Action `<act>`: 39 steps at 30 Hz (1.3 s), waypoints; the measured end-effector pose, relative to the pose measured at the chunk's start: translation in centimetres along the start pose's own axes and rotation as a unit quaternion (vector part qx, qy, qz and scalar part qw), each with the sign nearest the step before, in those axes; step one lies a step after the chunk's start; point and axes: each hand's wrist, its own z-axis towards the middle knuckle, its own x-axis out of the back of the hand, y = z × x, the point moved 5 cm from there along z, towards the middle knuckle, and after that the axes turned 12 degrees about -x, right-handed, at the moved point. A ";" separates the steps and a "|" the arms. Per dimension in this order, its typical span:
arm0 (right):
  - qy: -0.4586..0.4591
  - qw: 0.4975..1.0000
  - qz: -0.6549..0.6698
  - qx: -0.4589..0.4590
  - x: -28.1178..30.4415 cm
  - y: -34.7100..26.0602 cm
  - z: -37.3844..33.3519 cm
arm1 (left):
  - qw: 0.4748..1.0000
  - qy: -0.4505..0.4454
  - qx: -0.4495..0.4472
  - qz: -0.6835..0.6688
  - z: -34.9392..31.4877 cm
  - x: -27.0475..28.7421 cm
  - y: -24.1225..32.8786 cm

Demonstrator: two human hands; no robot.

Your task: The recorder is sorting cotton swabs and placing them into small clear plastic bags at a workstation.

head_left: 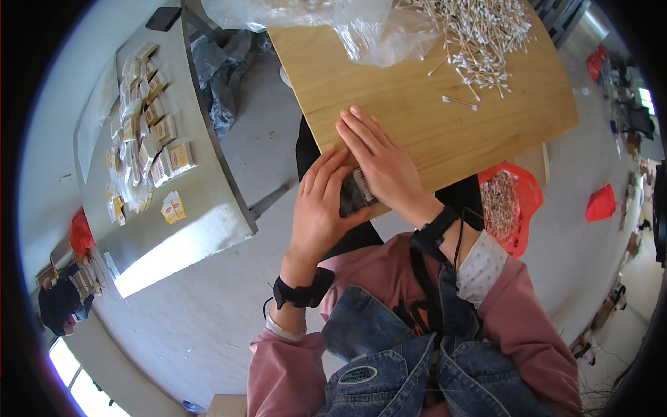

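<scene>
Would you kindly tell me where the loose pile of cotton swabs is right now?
In the head view, the cotton swabs lie on the far right part of the wooden table, beside the clear plastic bag.

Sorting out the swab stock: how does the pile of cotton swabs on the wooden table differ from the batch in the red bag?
The pile on the wooden table lies loose and spread out; the batch in the red bag is gathered and contained. The table pile sits far from both hands, while the bagged batch lies below the table edge beside the right hand's forearm. Both are pale thin sticks.
</scene>
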 end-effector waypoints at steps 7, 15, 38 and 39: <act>0.009 1.000 -0.011 0.011 -0.3 -0.1 0.1 | 0.998 -0.016 0.016 -0.055 0.1 0.4 -0.1; 0.016 0.999 0.011 -0.039 -0.7 -0.8 -0.3 | 0.999 0.039 0.012 -0.031 -0.3 0.1 0.2; 0.037 0.997 0.003 -0.062 -0.6 -0.7 -0.6 | 0.998 0.045 0.024 -0.029 -0.7 0.4 0.3; 0.039 0.997 -0.039 -0.052 -0.5 -0.7 -0.6 | 0.998 0.046 0.023 -0.027 -0.6 0.3 0.3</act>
